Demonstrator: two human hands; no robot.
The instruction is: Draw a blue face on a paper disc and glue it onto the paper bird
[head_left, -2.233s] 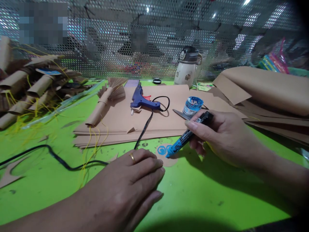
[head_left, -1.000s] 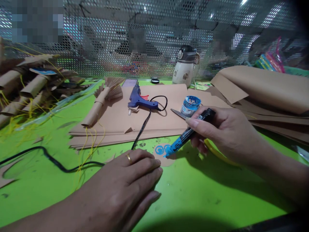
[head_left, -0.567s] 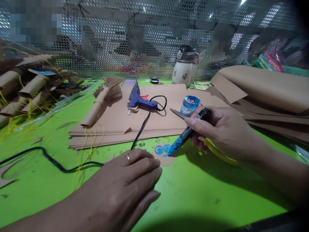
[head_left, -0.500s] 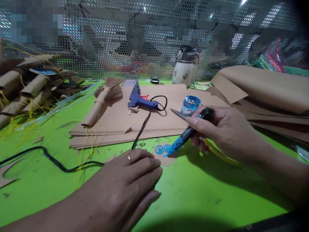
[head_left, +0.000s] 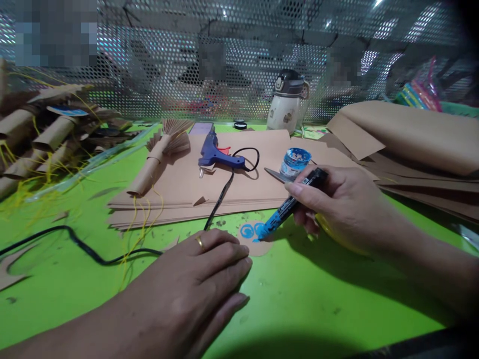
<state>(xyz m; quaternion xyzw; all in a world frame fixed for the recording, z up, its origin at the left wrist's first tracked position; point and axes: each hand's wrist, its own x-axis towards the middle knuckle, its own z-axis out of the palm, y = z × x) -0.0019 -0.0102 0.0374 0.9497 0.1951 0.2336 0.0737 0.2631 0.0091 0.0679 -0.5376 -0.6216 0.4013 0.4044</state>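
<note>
My right hand (head_left: pixel 348 204) is closed around a blue-tipped black marker (head_left: pixel 290 205). The marker's tip touches a small round brown paper piece (head_left: pixel 258 245) on the green table (head_left: pixel 299 299), next to two blue circles drawn on it. My left hand (head_left: pixel 194 284) lies flat with fingers stretched out, pressing on the near-left edge of that paper piece. A ring shows on one of its fingers.
A stack of brown paper sheets (head_left: pixel 187 184) carries a blue glue gun (head_left: pixel 219 155), its black cord (head_left: pixel 93 254), a rolled paper fan (head_left: pixel 157 154), scissors (head_left: pixel 277 175) and a small blue paint pot (head_left: pixel 295 160). Paper rolls (head_left: pixel 45 134) lie left, folded brown paper (head_left: pixel 419 134) right, a bottle (head_left: pixel 287 102) behind.
The marker tip has made small movements over the blue circles on the paper piece. My left hand has stayed flat in place.
</note>
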